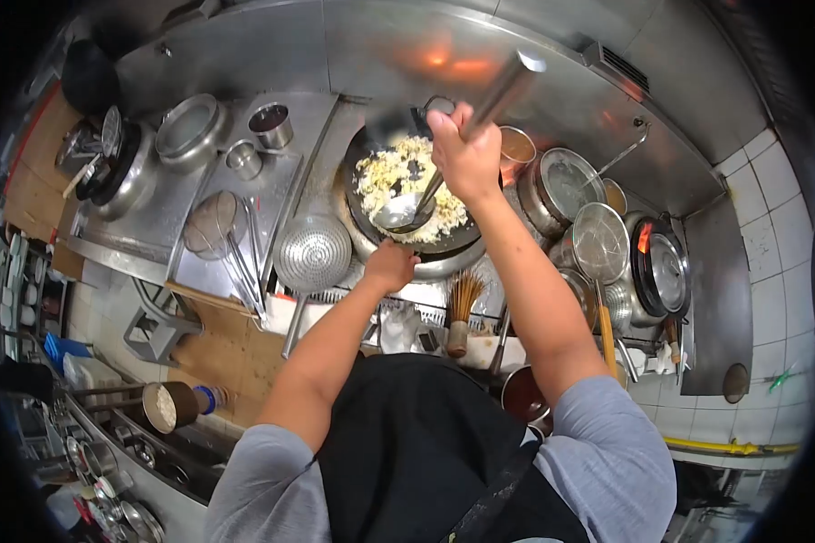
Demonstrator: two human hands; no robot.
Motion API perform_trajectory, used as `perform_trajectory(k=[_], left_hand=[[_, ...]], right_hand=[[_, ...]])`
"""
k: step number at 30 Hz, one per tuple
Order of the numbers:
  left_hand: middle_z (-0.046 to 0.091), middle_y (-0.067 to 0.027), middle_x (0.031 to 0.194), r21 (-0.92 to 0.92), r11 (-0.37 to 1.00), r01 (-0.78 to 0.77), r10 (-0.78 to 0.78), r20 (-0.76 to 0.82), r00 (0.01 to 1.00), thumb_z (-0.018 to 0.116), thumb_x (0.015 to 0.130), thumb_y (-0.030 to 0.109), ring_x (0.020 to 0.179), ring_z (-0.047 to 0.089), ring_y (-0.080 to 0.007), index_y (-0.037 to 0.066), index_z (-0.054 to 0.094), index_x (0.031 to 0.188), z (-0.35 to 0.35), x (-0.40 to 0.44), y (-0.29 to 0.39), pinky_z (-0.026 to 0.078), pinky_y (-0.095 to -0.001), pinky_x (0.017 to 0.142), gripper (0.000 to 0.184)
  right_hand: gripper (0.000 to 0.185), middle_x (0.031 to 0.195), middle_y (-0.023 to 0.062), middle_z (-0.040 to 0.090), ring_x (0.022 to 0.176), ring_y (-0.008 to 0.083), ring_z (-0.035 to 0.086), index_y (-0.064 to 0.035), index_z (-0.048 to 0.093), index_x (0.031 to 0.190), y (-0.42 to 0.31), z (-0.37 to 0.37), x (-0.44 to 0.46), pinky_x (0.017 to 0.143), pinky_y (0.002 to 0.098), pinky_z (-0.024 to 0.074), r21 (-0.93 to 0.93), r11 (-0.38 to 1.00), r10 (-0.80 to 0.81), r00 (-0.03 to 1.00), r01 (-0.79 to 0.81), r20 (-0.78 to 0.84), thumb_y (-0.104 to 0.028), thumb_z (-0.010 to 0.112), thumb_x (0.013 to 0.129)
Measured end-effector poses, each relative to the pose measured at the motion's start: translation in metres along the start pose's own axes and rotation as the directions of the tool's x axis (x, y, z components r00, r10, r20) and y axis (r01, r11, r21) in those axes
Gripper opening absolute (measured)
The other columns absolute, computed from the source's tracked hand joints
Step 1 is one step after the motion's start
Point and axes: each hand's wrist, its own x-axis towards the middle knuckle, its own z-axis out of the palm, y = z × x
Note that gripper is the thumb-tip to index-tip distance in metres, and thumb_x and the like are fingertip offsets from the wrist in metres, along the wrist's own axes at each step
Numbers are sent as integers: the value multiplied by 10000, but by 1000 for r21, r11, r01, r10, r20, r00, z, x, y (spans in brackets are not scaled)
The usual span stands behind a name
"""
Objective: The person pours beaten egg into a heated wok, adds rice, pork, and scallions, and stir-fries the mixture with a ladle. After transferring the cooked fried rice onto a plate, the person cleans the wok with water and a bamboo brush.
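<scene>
My right hand is wrapped round the long metal handle of a ladle, whose bowl rests in a black wok. Pale yellow food in small pieces, like egg and rice, is spread over the wok's inside, around the ladle bowl. At the wok's near edge, my left hand is closed on the rim or a handle there; its fingertips are partly hidden.
A perforated skimmer lies left of the wok, with a wire strainer beyond it. A bamboo brush stands at the front. Right are pots, a mesh strainer and a lidded pan.
</scene>
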Motion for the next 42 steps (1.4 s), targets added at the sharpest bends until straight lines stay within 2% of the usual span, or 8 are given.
perform_trajectory(k=[9,19,24,27,30,34,40,42], left_hand=[[692,-192,976,-62,998,-28,23,-77,997,550,976,293,989,603,-403,24,698,905,-3,-1,4,483,-489,909,315],[675,-181,913,-129,979,-158,135,-169,976,574,960,271,900,607,-398,40,687,838,-108,-114,95,487,-510,813,285],[687,-182,850,-146,987,-59,41,-126,991,557,961,307,840,612,-408,45,697,838,-32,-60,66,507,-503,759,322],[693,-195,838,-97,991,-91,88,-27,996,536,969,309,812,618,-424,36,696,822,-2,-82,47,512,-502,759,349],[723,-210,981,-120,986,112,-43,470,882,548,965,383,984,683,-414,67,748,902,-39,-133,36,538,-515,831,379],[716,-227,872,-165,982,-97,129,198,972,569,950,357,859,686,-436,42,742,833,-99,-142,65,534,-532,782,378],[715,-174,850,-77,992,-101,99,-25,995,527,961,316,911,649,-415,48,711,848,-15,-64,29,533,-516,795,345],[719,-211,908,-83,993,-85,95,127,987,504,983,337,948,656,-419,29,716,868,3,-91,19,533,-520,833,391]], right_hand=[[365,617,24,545,492,157,521,-110,535,682,63,-117,57,494,368,467,-259,952,-75,691,-165,-719,-289,669,971],[305,589,-27,410,429,137,370,-143,467,735,-45,-88,42,420,333,376,227,838,514,857,-497,-21,-159,700,931],[308,554,7,524,413,143,481,-94,527,685,14,-43,29,405,333,395,-197,955,105,876,-220,-470,-149,711,926],[306,552,17,525,437,140,513,-90,503,728,25,-48,28,423,312,430,-49,999,-6,931,-13,-365,-193,701,936],[354,563,19,483,463,148,472,-131,465,717,-53,-47,44,444,352,458,1,1000,13,903,-13,-429,-226,712,952],[378,574,-8,451,461,118,424,-126,460,726,-118,-27,17,446,318,426,44,996,-66,952,83,-298,-279,711,963],[300,587,-1,533,485,100,511,-66,478,751,28,-18,-7,458,293,408,-232,972,-64,916,-33,-397,-147,690,947],[309,559,32,500,444,138,510,-81,435,778,9,-38,24,428,313,433,-263,958,-206,916,117,-344,-152,667,969]])
